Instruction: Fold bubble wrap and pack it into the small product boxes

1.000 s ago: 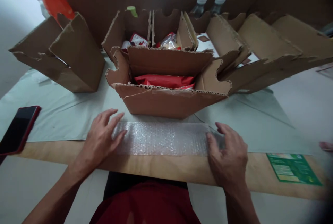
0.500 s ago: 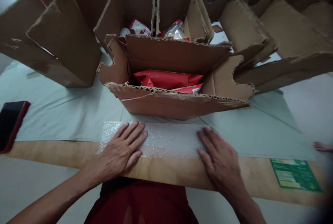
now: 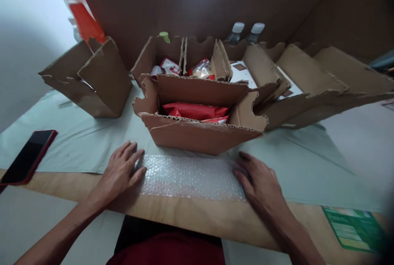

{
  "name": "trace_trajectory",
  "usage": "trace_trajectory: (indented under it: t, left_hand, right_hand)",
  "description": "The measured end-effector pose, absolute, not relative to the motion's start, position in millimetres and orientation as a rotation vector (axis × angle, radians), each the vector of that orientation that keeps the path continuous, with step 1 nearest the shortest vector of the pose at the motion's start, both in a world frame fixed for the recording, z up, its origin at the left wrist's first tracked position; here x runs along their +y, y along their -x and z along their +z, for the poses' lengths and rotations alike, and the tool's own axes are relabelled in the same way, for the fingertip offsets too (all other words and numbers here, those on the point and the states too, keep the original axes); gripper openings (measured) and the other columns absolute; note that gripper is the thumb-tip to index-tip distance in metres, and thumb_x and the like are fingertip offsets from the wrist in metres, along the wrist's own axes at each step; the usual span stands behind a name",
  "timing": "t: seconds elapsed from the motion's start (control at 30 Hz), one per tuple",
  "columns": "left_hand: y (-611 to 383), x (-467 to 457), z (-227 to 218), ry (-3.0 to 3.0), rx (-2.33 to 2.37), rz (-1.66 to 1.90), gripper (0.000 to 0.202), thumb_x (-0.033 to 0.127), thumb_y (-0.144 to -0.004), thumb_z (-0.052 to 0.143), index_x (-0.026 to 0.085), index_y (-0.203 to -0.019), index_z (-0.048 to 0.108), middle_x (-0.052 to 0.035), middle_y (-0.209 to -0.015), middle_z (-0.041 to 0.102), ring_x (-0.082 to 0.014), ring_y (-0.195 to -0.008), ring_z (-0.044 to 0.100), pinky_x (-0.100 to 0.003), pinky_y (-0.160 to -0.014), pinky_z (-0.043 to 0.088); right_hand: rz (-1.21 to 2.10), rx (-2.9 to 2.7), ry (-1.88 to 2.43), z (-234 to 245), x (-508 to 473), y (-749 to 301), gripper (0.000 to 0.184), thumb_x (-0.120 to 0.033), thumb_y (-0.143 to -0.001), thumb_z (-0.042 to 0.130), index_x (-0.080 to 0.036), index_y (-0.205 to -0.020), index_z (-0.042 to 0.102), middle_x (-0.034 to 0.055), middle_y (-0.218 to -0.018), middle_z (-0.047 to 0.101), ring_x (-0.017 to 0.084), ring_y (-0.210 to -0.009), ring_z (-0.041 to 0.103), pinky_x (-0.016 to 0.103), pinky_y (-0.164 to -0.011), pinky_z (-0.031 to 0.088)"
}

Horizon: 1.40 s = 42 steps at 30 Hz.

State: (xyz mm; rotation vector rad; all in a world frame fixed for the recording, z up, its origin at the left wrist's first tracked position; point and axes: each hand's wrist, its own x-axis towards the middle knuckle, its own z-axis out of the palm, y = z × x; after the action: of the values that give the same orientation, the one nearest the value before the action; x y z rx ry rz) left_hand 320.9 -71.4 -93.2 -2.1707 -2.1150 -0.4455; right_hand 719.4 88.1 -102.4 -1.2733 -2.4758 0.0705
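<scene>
A flat strip of bubble wrap (image 3: 191, 176) lies along the front of the table, partly on the pale green cloth and partly on bare wood. My left hand (image 3: 121, 170) rests at its left end, fingers extended and slightly apart. At the right end, my right hand (image 3: 258, 178) touches the wrap with its thumb and fingers apart. Neither hand grips anything. Just beyond the wrap stands an open cardboard box (image 3: 203, 133) holding red packets (image 3: 197, 111).
More cardboard boxes (image 3: 107, 80) stand left, behind and right, some holding packets. Two white-capped bottles (image 3: 237, 31) show at the back. A phone (image 3: 29, 156) lies on the left of the cloth (image 3: 80, 141). A green printed card (image 3: 351, 226) lies front right.
My left hand has slid left, from on top of the bubble wrap to its left end. The right hand stays at the right end. The view has tilted up, showing more of the back.
</scene>
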Motion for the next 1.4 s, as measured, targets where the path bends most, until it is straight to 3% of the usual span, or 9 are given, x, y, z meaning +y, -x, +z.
trace_trajectory:
  t: [0.13,0.2,0.3,0.4,0.57,0.77,0.97,1.23,1.4]
  left_hand:
    - [-323.5,-70.4,-93.4,2.136,-2.158,-0.570,0.014,0.032,-0.093,0.058,0.020,-0.092,0.065,-0.0177,-0.145,0.060,-0.0410,-0.143,0.048,-0.061,-0.108,0.050]
    - [-328.4,-73.2,-86.4,2.148,-2.226,-0.681,0.011,0.028,-0.092,0.055,0.022,-0.085,0.062,-0.0137,-0.127,0.071,-0.0349,-0.126,0.064,-0.054,-0.101,0.055]
    - [-321.7,-82.9,-68.8,2.131,-2.497,-0.895,0.013,0.034,-0.092,0.055,0.024,-0.095,0.063,-0.0050,-0.095,0.076,-0.0236,-0.087,0.075,-0.038,-0.080,0.061]
    - [-294.2,-87.9,-45.1,2.048,-2.674,-1.044,0.035,0.045,-0.090,0.058,0.021,-0.116,0.062,-0.0070,-0.099,0.076,-0.0232,-0.086,0.075,-0.032,-0.073,0.060]
    - [-250.4,-49.8,-2.9,2.120,-2.566,-0.287,0.046,0.030,-0.085,0.054,0.018,-0.128,0.065,-0.0059,-0.088,0.075,-0.0250,-0.076,0.072,-0.034,-0.071,0.055]
    - [-259.0,40.3,10.1,2.220,-2.227,0.124,0.045,0.008,-0.081,0.056,0.017,-0.124,0.066,-0.0138,-0.113,0.072,-0.0322,-0.109,0.068,-0.044,-0.095,0.051]
    - [-263.0,-0.5,-10.5,2.256,-2.046,-0.547,0.049,0.016,-0.087,0.056,0.015,-0.136,0.058,-0.0174,-0.143,0.058,-0.0345,-0.136,0.052,-0.055,-0.115,0.041]
    - [-293.3,-180.5,-27.3,2.556,-2.416,-1.118,0.065,0.033,-0.095,0.056,0.029,-0.157,0.040,-0.0142,-0.156,0.054,-0.0346,-0.150,0.044,-0.056,-0.114,0.049]
    - [-328.9,-154.6,-44.4,2.013,-2.588,-1.355,0.043,0.024,-0.094,0.057,0.026,-0.137,0.062,-0.0077,-0.114,0.077,-0.0222,-0.100,0.075,-0.034,-0.084,0.063]
  right_hand:
    - [0.242,-2.345,1.261,-87.5,72.4,-724.1,0.036,-0.046,-0.097,0.048,-0.022,-0.087,0.071,0.0111,-0.106,0.078,0.029,-0.097,0.073,0.045,-0.083,0.056]
    - [0.371,-2.267,1.287,-74.9,58.7,-726.7,0.031,-0.049,-0.096,0.052,-0.024,-0.088,0.070,0.0067,-0.090,0.078,0.026,-0.082,0.074,0.040,-0.076,0.057]
    - [0.629,-2.173,1.343,-61.2,35.2,-725.0,0.026,-0.048,-0.093,0.060,-0.025,-0.096,0.071,0.0025,-0.081,0.077,0.021,-0.067,0.073,0.031,-0.063,0.058]
    - [0.992,-2.172,1.306,-60.3,8.9,-708.8,0.037,-0.042,-0.095,0.060,-0.022,-0.125,0.068,0.0050,-0.095,0.081,0.020,-0.075,0.077,0.027,-0.066,0.062]
    - [1.404,-2.227,0.953,-68.9,-37.4,-647.8,0.055,-0.026,-0.098,0.054,-0.026,-0.153,0.052,0.0083,-0.135,0.072,0.023,-0.117,0.073,0.033,-0.097,0.060]
    - [1.693,-2.250,0.703,-60.8,-72.4,-573.7,0.043,-0.019,-0.094,0.051,-0.025,-0.132,0.071,0.0065,-0.121,0.077,0.024,-0.108,0.074,0.037,-0.096,0.058]
    - [2.122,-1.970,0.950,-69.1,-80.5,-556.3,0.048,-0.026,-0.089,0.061,-0.026,-0.136,0.065,0.0007,-0.089,0.071,0.014,-0.072,0.061,0.027,-0.066,0.050]
    - [2.442,-1.502,0.773,-67.0,-61.1,-555.9,0.053,-0.051,-0.092,0.066,-0.022,-0.136,0.060,0.0016,-0.079,0.070,0.017,-0.075,0.066,0.035,-0.080,0.051]
    - [2.331,-1.308,0.682,-61.3,-44.8,-532.4,0.066,-0.053,-0.090,0.067,-0.023,-0.146,0.049,0.0119,-0.112,0.075,0.021,-0.086,0.073,0.037,-0.078,0.057]
